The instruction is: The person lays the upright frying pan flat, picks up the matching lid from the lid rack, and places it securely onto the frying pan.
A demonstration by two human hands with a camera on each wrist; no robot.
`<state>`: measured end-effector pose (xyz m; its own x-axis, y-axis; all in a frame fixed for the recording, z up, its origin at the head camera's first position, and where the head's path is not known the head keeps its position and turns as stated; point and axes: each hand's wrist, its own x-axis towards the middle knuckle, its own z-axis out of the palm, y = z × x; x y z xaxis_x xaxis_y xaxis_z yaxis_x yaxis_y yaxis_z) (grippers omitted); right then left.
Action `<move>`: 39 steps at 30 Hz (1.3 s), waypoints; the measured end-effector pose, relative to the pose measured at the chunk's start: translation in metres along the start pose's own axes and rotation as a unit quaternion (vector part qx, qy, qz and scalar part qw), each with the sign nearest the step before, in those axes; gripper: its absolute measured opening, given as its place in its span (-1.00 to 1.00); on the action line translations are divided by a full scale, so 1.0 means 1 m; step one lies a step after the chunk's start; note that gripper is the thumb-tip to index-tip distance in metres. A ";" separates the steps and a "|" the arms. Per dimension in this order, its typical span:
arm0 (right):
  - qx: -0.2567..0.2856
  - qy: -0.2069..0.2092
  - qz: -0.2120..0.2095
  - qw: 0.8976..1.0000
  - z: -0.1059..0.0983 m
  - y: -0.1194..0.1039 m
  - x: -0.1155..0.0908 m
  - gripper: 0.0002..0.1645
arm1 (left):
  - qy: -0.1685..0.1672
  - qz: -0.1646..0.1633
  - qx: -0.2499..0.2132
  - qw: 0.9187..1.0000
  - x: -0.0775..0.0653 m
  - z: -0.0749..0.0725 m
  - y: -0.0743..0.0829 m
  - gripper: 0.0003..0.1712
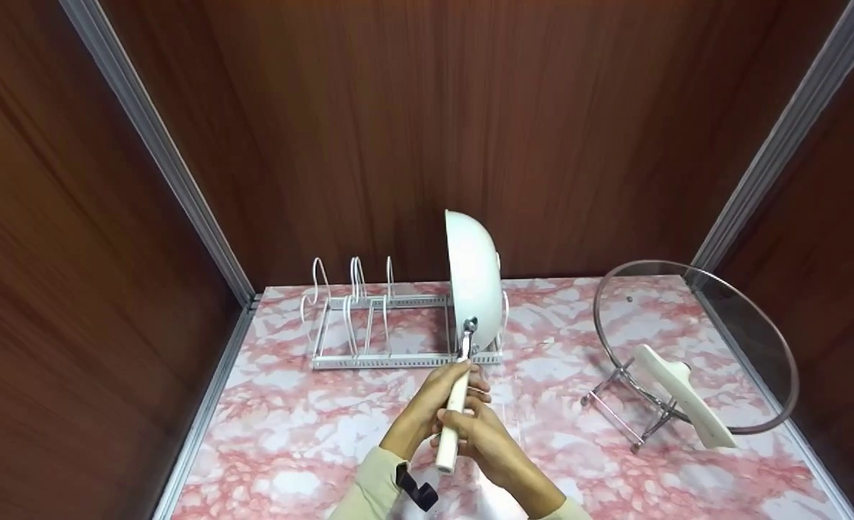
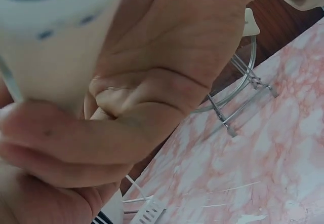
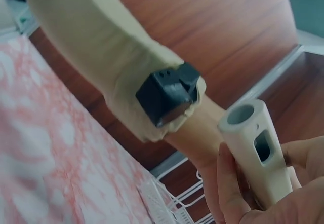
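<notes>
We are gripping the pan (image 1: 476,282) by its handle (image 1: 459,393), the left hand (image 1: 429,399) curling round nearer the pan, the right hand (image 1: 483,435) nearer the end. The pan is facing left at the right end of the rack (image 1: 398,361); whether it is resting there, we cannot tell. With 2 hands, we should be guiding it straight, without twisting. Behind, the wall (image 1: 369,144) is standing close; more room is lying towards the lid (image 1: 684,396).

Shines brightly on the tabletop (image 1: 260,426), glaring white at the head view's bottom edge; falls off to dimness on the walls (image 1: 398,144). Blurs the too-close handle (image 2: 55,62) in the left wrist view. Looks hazy in the right.
</notes>
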<state>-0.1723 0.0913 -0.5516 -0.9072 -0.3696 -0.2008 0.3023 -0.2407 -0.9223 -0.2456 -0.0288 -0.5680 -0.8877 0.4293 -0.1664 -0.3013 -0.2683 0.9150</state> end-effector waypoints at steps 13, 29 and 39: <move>0.088 -0.060 0.043 0.993 0.006 0.003 0.004 -0.74 | -0.001 -0.011 -0.048 0.999 0.001 -0.006 0.004 -0.64; 0.121 -0.020 0.040 0.992 0.017 0.006 0.006 -0.90 | -0.002 -0.054 -0.034 0.998 0.007 0.001 0.008 -0.80; 0.082 0.028 0.024 0.996 0.023 0.011 0.008 -0.76 | 0.004 -0.057 -0.004 0.998 0.009 0.003 0.006 -0.79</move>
<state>-0.1698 0.0651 -0.5558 -0.9041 -0.3344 -0.2660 0.3854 -0.3694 -0.8456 -0.2547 -0.0243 -0.5631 -0.8507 0.4500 -0.2717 -0.4027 -0.2256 0.8871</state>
